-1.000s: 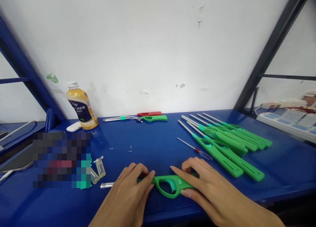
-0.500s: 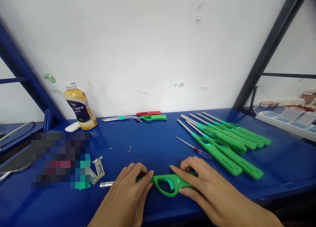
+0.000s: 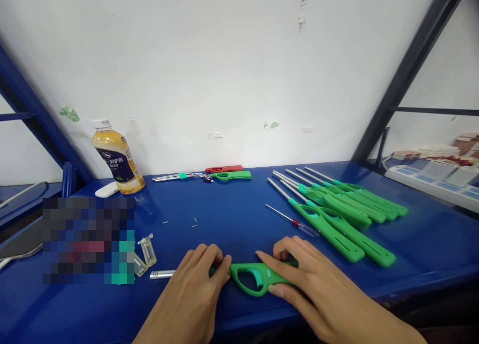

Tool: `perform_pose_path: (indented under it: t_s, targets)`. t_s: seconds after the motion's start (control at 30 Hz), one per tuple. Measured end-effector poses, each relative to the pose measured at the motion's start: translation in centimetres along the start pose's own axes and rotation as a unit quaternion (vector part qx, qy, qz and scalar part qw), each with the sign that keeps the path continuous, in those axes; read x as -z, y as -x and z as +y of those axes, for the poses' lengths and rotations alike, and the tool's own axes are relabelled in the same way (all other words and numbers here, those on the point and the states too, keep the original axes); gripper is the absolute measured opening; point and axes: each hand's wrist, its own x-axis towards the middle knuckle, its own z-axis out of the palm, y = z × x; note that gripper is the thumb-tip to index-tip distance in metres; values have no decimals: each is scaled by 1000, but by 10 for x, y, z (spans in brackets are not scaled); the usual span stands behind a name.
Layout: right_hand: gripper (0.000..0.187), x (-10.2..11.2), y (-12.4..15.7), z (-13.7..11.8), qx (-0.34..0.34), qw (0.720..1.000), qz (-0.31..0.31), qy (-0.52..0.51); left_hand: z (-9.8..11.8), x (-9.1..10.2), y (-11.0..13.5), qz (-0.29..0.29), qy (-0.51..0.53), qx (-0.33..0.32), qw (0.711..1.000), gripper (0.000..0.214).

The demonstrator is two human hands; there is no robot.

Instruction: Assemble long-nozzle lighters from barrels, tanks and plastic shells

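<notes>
As hands point(image 3: 194, 289) point(image 3: 310, 284) pinch lighter point(image 3: 241, 270), fingers point(image 3: 270, 260) half-curled

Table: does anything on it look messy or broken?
Yes. Tiny metal bits lie scattered loose on the table, and the back lighter looks pulled apart: its tube and wires show bare beside the green handle.

Bare tabletop point(image 3: 232, 219) between lighters point(image 3: 337, 214)
</notes>
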Motion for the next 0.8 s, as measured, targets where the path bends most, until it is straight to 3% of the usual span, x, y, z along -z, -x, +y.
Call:
perform_pose_path:
  t_s: [0.2, 0.43, 0.6, 0.7, 0.8]
  targets:
    - [34, -6, 4, 3, -6, 998, 69, -8, 4, 4, 3, 41, -37, -2, 998, 51]
    - [28, -12, 4, 6, 31, 983, 175, -40, 7, 7, -6, 131, 21, 3, 991, 30]
    - [22, -14, 1, 2, 49, 976, 210, 7, 13, 3, -5, 153, 45, -11, 987, 29]
    - [10, -14, -1, 2, 53, 973, 226, -13, 15, 5, -6, 162, 58, -24, 985, 27]
    - [10, -14, -2, 4, 60, 965, 252, -32, 10, 8, -8, 152, 37, -18, 988, 28]
